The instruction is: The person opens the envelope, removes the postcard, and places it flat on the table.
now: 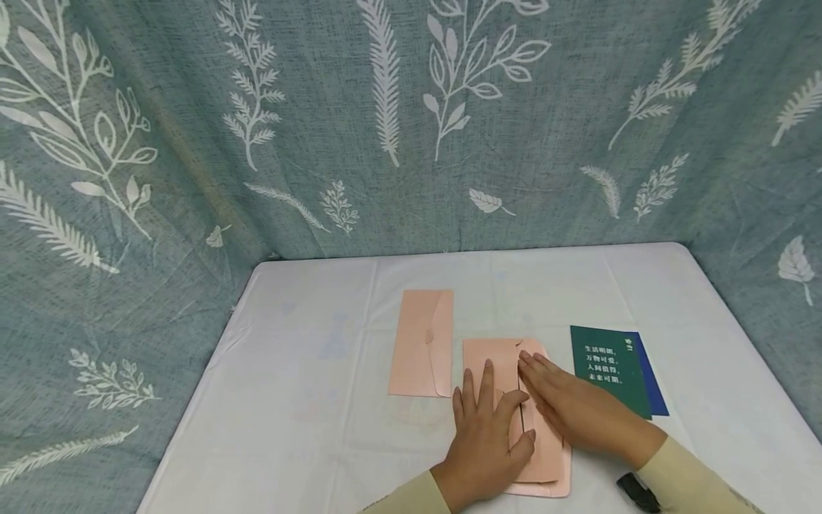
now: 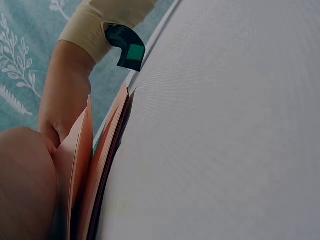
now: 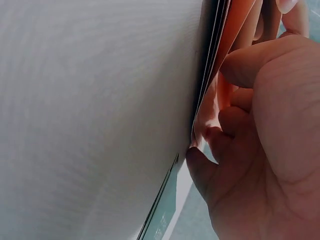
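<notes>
Here on the white surface (image 1: 308, 371), right of its middle and near the front edge of the view, lies the pink envelope (image 1: 483, 350), long side running away from the person, and both hands are on it. The left hand (image 1: 481, 442) rests on its left part, fingers spread, index finger and thumb reaching towards a dark lengthwise line; that may be the edge of a flap, though the hands cover too much of it to be sure. On the other side comes the right hand (image 1: 578, 407), its straight fingers side by side, tips touching the paper just right of that line. Neither grip is clamped on anything: the left is spread apart, the right laid flat with its fingers together. Under the envelope, another pink layer (image 1: 561, 487) shows at the lower right corner, and the left wrist view catches several thin edges, slightly parted. Just off to the left sits a second pink envelope (image 1: 416, 343), flap side up. Over on the right, beside the right hand, a dark green card (image 1: 604, 346) with white Chinese characters overlaps a blue card (image 1: 653, 385). Beyond it all hangs teal fabric (image 1: 321, 143) printed with pale leaves.
</notes>
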A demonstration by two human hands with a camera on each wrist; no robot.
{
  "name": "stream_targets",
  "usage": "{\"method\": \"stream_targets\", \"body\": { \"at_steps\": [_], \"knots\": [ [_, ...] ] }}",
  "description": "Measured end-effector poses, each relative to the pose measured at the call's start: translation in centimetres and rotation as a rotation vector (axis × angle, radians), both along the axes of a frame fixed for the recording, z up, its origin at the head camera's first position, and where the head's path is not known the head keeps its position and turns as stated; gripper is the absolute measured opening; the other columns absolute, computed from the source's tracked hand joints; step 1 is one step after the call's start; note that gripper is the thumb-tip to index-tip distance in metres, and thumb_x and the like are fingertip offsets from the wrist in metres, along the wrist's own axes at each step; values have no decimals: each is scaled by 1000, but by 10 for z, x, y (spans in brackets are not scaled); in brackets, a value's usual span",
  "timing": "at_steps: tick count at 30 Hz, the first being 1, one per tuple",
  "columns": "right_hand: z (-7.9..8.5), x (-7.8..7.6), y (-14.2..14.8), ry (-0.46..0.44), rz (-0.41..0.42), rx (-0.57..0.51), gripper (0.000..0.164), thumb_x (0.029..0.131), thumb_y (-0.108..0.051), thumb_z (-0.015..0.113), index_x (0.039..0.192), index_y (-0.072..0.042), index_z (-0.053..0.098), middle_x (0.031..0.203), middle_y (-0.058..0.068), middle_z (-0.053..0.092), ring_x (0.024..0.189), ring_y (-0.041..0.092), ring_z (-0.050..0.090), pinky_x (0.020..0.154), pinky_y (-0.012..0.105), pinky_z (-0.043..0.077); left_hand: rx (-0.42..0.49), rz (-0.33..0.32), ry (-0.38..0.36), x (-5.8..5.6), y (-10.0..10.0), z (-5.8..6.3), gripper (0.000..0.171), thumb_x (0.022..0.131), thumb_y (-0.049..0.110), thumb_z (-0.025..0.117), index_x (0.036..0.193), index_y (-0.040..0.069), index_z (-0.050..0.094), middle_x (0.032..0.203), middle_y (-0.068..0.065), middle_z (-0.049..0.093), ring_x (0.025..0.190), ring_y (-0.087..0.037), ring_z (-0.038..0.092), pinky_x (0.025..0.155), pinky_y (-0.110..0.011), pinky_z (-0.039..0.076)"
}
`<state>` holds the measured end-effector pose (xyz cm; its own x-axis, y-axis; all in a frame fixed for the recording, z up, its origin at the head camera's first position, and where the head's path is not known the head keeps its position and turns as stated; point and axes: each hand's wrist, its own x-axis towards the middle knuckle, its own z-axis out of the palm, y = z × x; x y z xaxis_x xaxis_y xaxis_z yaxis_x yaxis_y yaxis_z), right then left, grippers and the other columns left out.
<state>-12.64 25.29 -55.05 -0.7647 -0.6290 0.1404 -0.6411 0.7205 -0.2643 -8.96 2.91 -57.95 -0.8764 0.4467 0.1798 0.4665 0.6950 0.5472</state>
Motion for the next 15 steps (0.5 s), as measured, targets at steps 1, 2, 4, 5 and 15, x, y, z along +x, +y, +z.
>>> {"method": "stream_targets", "body": {
  "at_steps": [1,2,4,5,15],
  "knots": [
    [0,0,0,5,0,-3,60,113,-20,62,167,-2,42,171,14,39,155,36,39,112,53,46,-1,0,1,0,0,0,44,106,41,60,146,23,57,177,-27,9,157,-62,3,114,-83,14],
    [0,0,0,15,3,-7,61,112,-20,62,166,-2,42,171,14,39,154,36,40,112,53,46,0,-1,1,0,0,0,43,106,41,60,146,23,57,177,-27,9,157,-62,3,114,-83,14],
    [-1,0,0,32,10,-12,62,111,-19,64,166,-2,42,171,14,39,154,35,41,112,52,46,0,0,1,0,0,-1,43,106,41,60,146,23,57,177,-27,9,157,-62,3,114,-83,14],
    [0,0,0,40,14,-15,62,111,-19,65,166,-2,42,171,14,39,153,35,42,111,52,46,-1,0,2,0,1,-1,43,106,41,60,146,23,57,177,-27,9,157,-62,3,114,-83,14],
    [1,0,0,-41,-10,7,54,114,-26,60,165,-9,49,170,6,43,156,34,37,110,53,49,1,-1,-14,0,1,-1,46,106,41,59,148,24,56,178,-25,8,158,-60,1,114,-83,12]
  ]
}}
